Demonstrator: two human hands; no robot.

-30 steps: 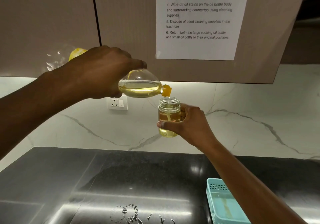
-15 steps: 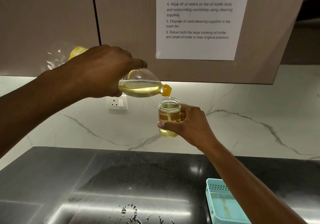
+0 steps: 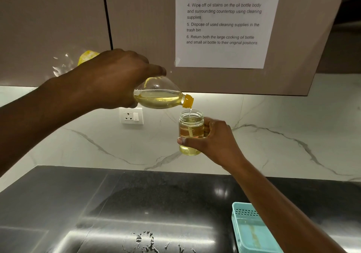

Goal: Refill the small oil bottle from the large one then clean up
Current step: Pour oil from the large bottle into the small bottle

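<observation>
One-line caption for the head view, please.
Left hand tips the large oil bottle, pouring a thin stream into the small oil bottle held by the right hand above the dark countertop.

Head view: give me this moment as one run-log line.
step: pouring | left hand grips large oil bottle, tilted spout-down | right hand holds small oil bottle upright, uncapped, above counter | thin oil stream entering its mouth

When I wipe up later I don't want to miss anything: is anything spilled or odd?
Droplets lie spattered on the steel surface at bottom centre; oil or water, I cannot tell. A yellowish streak marks the floor of the teal basket. The stream lands inside the small jar.
</observation>
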